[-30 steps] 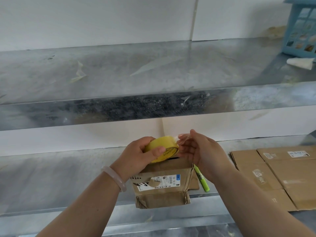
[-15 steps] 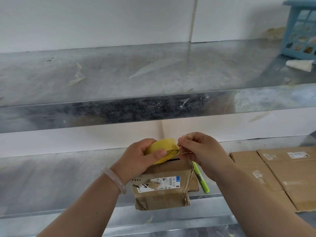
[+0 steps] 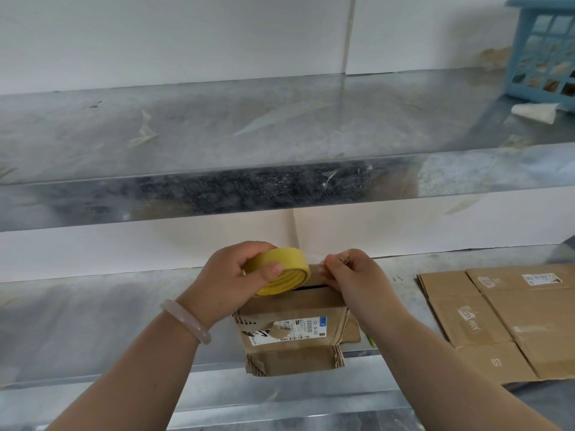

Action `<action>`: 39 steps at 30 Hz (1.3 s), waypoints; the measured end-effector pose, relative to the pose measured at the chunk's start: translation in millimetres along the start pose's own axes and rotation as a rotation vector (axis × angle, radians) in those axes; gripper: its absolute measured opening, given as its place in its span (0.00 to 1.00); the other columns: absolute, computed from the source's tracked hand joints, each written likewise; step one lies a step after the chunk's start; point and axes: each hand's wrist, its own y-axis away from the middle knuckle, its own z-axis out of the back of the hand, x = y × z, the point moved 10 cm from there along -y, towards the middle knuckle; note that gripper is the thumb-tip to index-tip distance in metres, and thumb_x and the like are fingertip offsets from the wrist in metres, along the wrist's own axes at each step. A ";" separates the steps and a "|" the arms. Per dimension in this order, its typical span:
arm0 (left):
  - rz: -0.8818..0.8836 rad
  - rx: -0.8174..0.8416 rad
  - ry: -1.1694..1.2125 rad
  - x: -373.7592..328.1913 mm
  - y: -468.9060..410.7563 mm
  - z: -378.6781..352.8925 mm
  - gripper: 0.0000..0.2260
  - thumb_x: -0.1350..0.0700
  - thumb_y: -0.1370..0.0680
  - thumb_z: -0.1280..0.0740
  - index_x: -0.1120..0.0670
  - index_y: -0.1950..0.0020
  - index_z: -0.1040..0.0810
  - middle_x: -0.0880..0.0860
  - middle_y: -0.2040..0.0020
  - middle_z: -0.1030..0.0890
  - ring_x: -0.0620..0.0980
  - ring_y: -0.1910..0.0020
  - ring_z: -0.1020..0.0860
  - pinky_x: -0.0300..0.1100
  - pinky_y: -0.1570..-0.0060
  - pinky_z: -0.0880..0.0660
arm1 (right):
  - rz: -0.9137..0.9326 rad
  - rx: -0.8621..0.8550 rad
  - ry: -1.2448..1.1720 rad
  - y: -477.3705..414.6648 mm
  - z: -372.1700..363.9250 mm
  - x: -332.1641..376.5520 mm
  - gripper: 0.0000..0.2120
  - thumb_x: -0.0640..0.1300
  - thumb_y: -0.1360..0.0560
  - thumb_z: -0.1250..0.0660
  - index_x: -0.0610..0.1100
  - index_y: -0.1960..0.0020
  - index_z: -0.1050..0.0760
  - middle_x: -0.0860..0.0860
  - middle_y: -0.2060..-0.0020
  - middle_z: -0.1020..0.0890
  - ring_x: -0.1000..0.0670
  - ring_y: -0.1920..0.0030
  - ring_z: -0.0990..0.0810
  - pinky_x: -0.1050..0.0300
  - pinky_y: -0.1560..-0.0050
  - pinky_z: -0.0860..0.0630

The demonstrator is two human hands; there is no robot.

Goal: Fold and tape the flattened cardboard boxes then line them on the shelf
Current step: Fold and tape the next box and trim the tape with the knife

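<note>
The left hand grips the yellow tape roll in the lower centre of the frame, thumb across its rim and fingers curled behind it. The roll is tilted over the top of the folded cardboard box. The right hand, just right of the roll, pinches what appears to be the tape end at the box's upper right edge. The box stands at the front edge of the lower shelf, directly below both hands, with the flattened cardboard boxes lying at lower right.

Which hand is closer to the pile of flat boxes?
Right. The right hand is just left of the flat boxes, a gap of shelf between; the left hand, gripping the tape roll, lies farther left.
</note>
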 end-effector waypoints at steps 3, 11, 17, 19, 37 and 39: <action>0.003 0.010 -0.117 -2.8 -0.4 2.7 0.11 0.34 0.30 0.33 0.34 0.50 0.24 0.35 0.55 0.20 0.36 0.53 0.23 0.29 0.59 0.28 | -0.018 -0.018 -0.124 -0.1 1.7 -4.4 0.08 0.45 0.21 0.35 0.41 0.55 0.24 0.47 0.59 0.16 0.48 0.53 0.16 0.49 0.47 0.20; 0.018 -0.044 -0.354 -8.6 -6.4 6.0 0.17 0.37 0.30 0.31 0.39 0.43 0.21 0.40 0.47 0.21 0.42 0.48 0.24 0.40 0.48 0.26 | -0.069 -0.074 -0.440 5.7 6.9 -10.1 0.06 0.39 0.20 0.36 0.38 0.55 0.26 0.52 0.69 0.16 0.57 0.63 0.16 0.51 0.47 0.19; 0.062 -0.028 -0.211 0.2 -5.1 8.7 0.15 0.35 0.33 0.31 0.37 0.49 0.22 0.36 0.51 0.21 0.36 0.51 0.25 0.32 0.56 0.29 | 0.019 -0.061 -0.245 8.8 7.9 -7.5 0.07 0.44 0.20 0.38 0.41 0.52 0.25 0.52 0.62 0.14 0.53 0.55 0.15 0.47 0.41 0.22; 0.080 -0.017 -0.149 5.3 -4.6 9.0 0.17 0.33 0.36 0.33 0.37 0.50 0.22 0.37 0.51 0.21 0.37 0.51 0.24 0.31 0.58 0.30 | 0.046 -0.066 -0.180 9.6 7.2 -6.2 0.07 0.45 0.20 0.38 0.43 0.53 0.26 0.54 0.62 0.14 0.53 0.54 0.16 0.45 0.40 0.23; 0.160 0.007 -0.055 52.8 15.5 -1.6 0.29 0.49 0.40 0.19 0.42 0.47 0.33 0.44 0.53 0.22 0.41 0.55 0.22 0.35 0.59 0.24 | 0.035 -0.079 -0.288 3.2 10.6 -13.5 0.06 0.42 0.21 0.37 0.41 0.55 0.25 0.53 0.67 0.16 0.51 0.56 0.15 0.45 0.43 0.21; 0.135 0.059 -0.132 54.1 17.4 -4.5 0.33 0.46 0.41 0.19 0.41 0.45 0.36 0.43 0.52 0.23 0.41 0.54 0.23 0.36 0.59 0.23 | 0.037 -0.072 -0.269 2.5 9.6 -14.6 0.07 0.43 0.21 0.36 0.42 0.56 0.25 0.54 0.66 0.16 0.50 0.55 0.15 0.44 0.43 0.21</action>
